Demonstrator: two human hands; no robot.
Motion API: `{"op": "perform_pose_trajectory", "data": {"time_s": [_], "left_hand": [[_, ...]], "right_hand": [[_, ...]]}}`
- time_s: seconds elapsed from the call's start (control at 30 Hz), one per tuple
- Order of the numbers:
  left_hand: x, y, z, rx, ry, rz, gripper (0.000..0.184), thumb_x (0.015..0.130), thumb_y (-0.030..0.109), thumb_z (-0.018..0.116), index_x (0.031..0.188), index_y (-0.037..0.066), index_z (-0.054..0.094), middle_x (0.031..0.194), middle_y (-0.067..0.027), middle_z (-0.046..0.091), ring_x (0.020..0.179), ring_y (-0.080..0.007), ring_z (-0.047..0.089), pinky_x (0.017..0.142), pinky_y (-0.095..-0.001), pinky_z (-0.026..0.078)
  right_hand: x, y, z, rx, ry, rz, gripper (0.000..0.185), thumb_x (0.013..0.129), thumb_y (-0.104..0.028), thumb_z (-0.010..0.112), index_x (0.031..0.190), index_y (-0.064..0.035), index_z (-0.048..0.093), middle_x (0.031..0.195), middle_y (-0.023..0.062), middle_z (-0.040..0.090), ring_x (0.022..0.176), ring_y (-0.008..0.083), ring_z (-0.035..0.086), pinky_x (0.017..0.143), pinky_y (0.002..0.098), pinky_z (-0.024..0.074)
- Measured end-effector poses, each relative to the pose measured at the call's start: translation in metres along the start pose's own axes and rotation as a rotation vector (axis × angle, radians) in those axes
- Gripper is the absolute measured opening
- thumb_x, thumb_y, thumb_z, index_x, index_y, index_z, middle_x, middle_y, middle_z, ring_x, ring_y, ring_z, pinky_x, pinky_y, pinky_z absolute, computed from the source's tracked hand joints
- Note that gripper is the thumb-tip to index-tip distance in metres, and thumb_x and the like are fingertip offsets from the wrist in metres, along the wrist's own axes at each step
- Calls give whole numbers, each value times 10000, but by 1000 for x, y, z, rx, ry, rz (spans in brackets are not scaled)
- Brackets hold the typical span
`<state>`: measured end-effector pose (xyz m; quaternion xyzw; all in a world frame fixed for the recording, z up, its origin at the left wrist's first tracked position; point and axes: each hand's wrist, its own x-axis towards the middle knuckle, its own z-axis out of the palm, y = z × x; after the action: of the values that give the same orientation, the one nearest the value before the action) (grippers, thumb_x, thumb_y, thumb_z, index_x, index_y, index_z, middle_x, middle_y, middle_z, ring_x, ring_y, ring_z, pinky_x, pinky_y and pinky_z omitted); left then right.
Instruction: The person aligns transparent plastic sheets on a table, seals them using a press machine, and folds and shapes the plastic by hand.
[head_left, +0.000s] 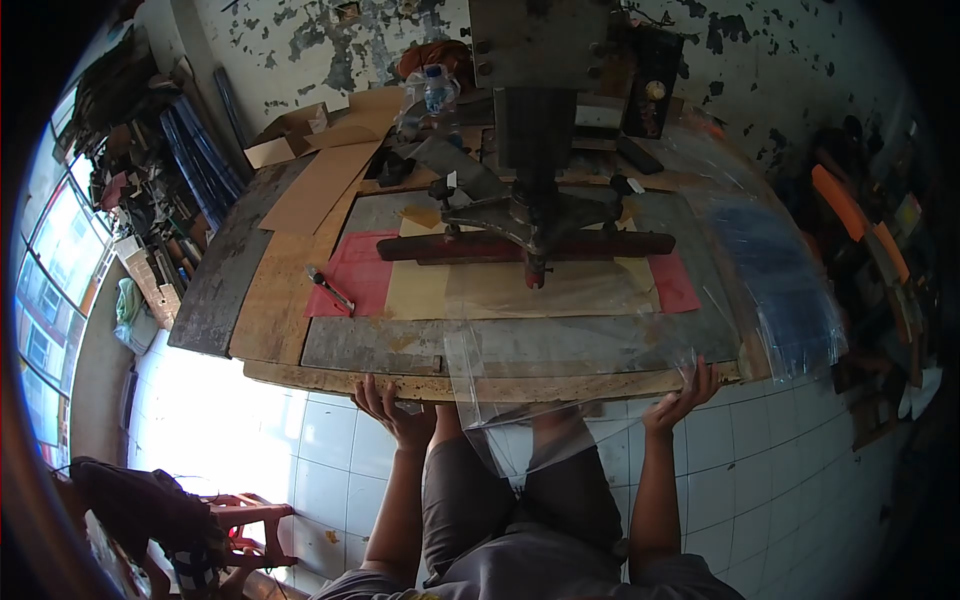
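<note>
My left hand (393, 413) is at the wooden front edge of the table, its fingers apart and pointing up against the edge, with nothing visible in them. Farther right along that edge, my right hand (683, 398) has its thumb and fingers closed on the side of a clear plastic sheet (580, 372). This sheet lies partly over the table and hangs over the front edge above my lap. Its far part reaches under the dark metal press bar (600, 245), over a yellowish sheet (415, 292) and a pink-red sheet (352, 272).
A cutter-like tool (331, 291) lies on the red sheet's left. Blue-tinted clear plastic sheets (780, 285) are stacked at the table's right. Cardboard (325, 185) and a plastic bottle (435, 92) sit at the back left. The press column (535, 135) rises mid-table. A red stool (255, 515) stands lower left.
</note>
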<state>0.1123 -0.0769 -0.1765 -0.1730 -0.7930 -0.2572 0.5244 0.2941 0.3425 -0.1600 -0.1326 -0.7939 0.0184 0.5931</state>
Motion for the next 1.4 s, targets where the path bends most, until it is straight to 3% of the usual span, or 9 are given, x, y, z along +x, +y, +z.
{"op": "perform_pose_trajectory", "data": {"time_s": [0.33,0.6,0.9,1.0,1.4], "left_hand": [[-2,0,8,3,29,-9,825,803,366,840,1450,173,366,1584,-220,350,1497,-491,289,1196,-727,198],[-5,-4,4,37,-32,-7,811,863,479,782,1466,162,342,1578,-236,340,1496,-516,266,1191,-732,209],[-2,2,4,9,-8,-28,769,882,433,766,1465,156,348,1584,-238,335,1505,-510,256,1198,-728,204],[-1,2,2,13,-8,-33,815,818,392,831,1452,164,372,1569,-213,363,1491,-505,283,1196,-738,210],[-3,1,1,25,-24,-29,827,802,340,833,1448,160,350,1565,-213,351,1489,-496,287,1194,-744,206]], "right_hand": [[4,-4,-2,16,-13,27,560,1118,-384,234,1398,-11,544,1538,214,464,1490,449,320,1206,649,175],[0,-5,-6,-9,-44,36,569,1125,-396,215,1431,-17,511,1543,198,462,1499,440,316,1208,652,175],[2,-5,-4,13,-8,17,560,1117,-376,244,1407,4,536,1541,203,468,1497,450,320,1215,645,171],[2,-3,-3,16,-10,13,563,1118,-380,242,1415,6,526,1542,202,468,1499,451,316,1216,650,164],[-2,1,3,-5,19,-7,536,1122,-365,231,1432,-15,493,1544,211,457,1485,455,321,1204,654,182]]}}
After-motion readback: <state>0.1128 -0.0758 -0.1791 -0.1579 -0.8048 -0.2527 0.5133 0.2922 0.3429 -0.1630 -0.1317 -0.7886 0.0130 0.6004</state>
